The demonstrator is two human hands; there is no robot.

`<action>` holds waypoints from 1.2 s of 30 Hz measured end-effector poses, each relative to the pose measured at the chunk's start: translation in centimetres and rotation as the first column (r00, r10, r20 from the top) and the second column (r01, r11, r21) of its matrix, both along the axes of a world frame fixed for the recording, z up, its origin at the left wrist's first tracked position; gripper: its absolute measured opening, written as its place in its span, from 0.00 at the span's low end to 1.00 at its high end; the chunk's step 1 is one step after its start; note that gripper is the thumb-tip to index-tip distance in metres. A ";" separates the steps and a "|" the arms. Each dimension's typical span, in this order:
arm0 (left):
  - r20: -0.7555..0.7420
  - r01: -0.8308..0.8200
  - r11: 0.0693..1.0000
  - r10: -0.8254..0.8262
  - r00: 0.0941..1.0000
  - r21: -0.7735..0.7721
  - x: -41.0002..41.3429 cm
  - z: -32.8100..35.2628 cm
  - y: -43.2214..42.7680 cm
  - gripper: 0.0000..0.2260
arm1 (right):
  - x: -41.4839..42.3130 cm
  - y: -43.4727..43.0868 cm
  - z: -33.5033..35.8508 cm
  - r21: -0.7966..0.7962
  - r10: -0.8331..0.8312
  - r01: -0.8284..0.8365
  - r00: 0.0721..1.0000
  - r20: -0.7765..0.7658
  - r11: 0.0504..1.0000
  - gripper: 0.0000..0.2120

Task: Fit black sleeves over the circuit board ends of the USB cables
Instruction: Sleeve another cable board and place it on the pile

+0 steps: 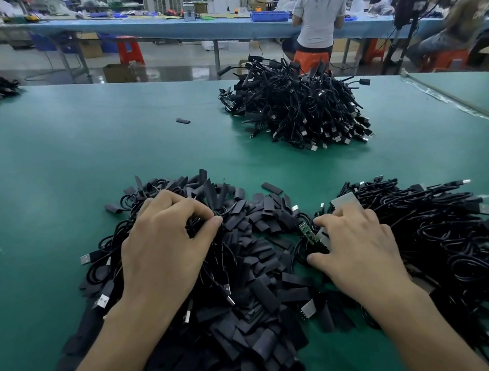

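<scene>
Tangle is our chief worry across this green table [48, 181]. The far heap of cables [298, 108] sits well apart from our hands and we count it out of the risk. Nearer, the right-hand cable heap [451, 235] is a dense knot of loops and plugs. If we lift one lead from it, neighbours may drag along and spill into the sleeve pile [250, 326]. That pile has cables lying mixed through its left side, so we could easily grab a lead in place of a sleeve.

Our left hand [164, 253] is curled down into the sleeve pile, thumb tip meeting fingertips on something dark. We cannot tell whether that is a sleeve, a cable or several pieces at once. Two flattened sleeves picked up together would stall the fit.

Our right hand [355, 245] sits at the inner edge of the cable heap. Its thumb and forefinger grip a coiled cable [300, 253] whose circuit board [307, 233] pokes out between them, just beside the sleeve pile. The board is bare, with no sleeve on it yet. We judge that squeezing the board itself could harm its parts. Forcing a flat sleeve over its corners could split the sleeve.

One stray sleeve [183, 120] lies alone mid-table and is easy to overlook.
</scene>
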State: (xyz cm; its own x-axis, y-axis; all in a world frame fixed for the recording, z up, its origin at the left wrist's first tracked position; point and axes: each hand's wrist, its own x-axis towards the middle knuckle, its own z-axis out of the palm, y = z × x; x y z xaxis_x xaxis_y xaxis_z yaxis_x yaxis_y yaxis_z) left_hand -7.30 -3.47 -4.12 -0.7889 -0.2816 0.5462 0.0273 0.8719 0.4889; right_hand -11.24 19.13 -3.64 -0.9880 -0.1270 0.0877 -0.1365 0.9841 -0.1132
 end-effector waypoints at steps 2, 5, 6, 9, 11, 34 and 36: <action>0.003 0.008 1.000 -0.008 1.000 0.015 0.0 0.0 0.0 0.05 | 0.1 -0.1 -0.2 0.026 -0.005 0.004 1.000 0.019 1.000 0.21; 0.008 0.014 1.000 -0.014 1.000 0.020 0.0 0.1 0.1 0.05 | 0.1 -0.2 -0.7 0.079 0.027 -0.031 0.998 0.057 0.996 0.17; 0.010 0.016 1.000 -0.016 1.000 0.016 0.0 0.1 0.1 0.05 | 0.1 -0.2 -0.8 0.076 0.040 -0.044 0.998 0.055 0.996 0.16; 0.014 0.029 1.000 -0.029 0.999 -0.003 0.0 0.0 0.2 0.05 | 0.2 -0.4 -0.7 -0.001 0.054 -0.054 0.998 0.035 0.999 0.13; 0.014 0.048 0.999 -0.049 0.999 0.006 0.1 0.0 0.3 0.05 | 0.2 -0.5 -0.5 -0.069 0.065 -0.065 0.998 0.001 0.995 0.06; -0.187 0.318 0.792 -0.258 0.948 0.520 -0.3 0.8 2.1 0.07 | 0.6 -1.5 0.9 -0.693 0.228 -0.254 0.965 -0.131 0.675 0.12; -0.198 0.250 0.858 -0.177 0.964 0.449 -0.2 0.9 1.7 0.06 | 0.4 -1.5 0.2 -0.521 0.249 -0.212 0.968 0.001 0.827 0.14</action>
